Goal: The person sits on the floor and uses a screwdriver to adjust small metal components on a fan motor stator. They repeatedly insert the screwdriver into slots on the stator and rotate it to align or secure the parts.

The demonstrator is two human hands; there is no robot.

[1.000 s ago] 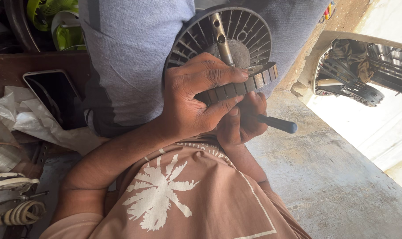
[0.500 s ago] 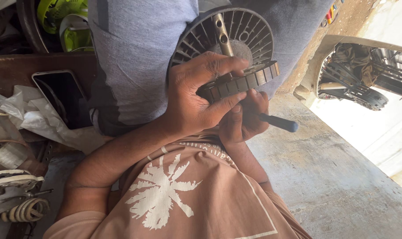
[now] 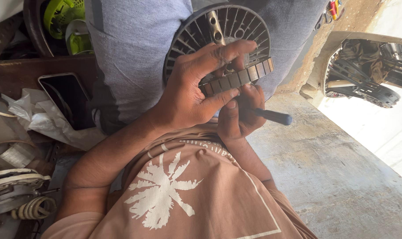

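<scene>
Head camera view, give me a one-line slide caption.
Left hand grips a slotted metal ring against a round fan housing; right hand holds a dark-handled tool.

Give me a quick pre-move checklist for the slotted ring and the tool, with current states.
1. Left hand grips the slotted metal ring, thumb below and fingers over the top: ok.
2. Right hand closed on the dark-handled tool: ok.
3. Tool tip on the ring: cannot tell, hidden behind the hands.
4. Round black fan grille sits behind the ring against the grey trousers: ok.
5. Phone lies apart from both hands: ok.
</scene>
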